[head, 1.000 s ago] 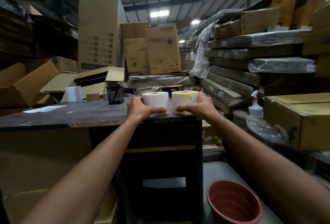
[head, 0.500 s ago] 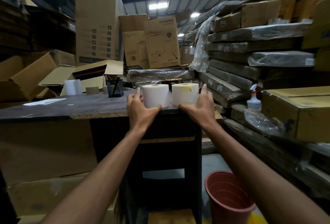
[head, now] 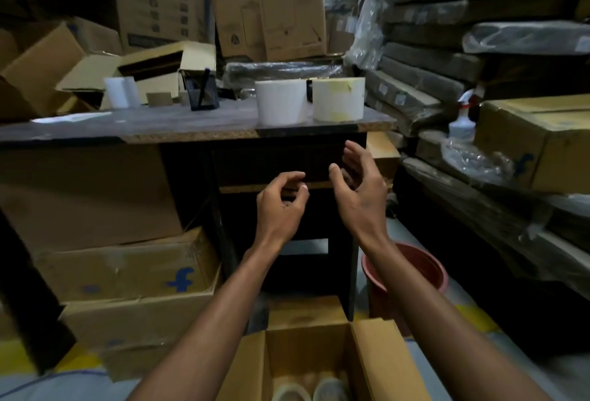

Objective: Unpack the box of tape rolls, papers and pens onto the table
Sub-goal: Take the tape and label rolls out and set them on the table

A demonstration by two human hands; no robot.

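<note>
Having released both rolls (head: 281,102) on the table (head: 134,130), loosely open hands (head: 322,196) withdraw.

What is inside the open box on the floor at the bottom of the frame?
In the open box, two tape rolls lie side by side at the bottom. The frame edge cuts off the rest, so any papers or pens there cannot be seen.

Warehouse: stacked cartons (head: 220,1), wrapped flat packs (head: 479,14).
</note>
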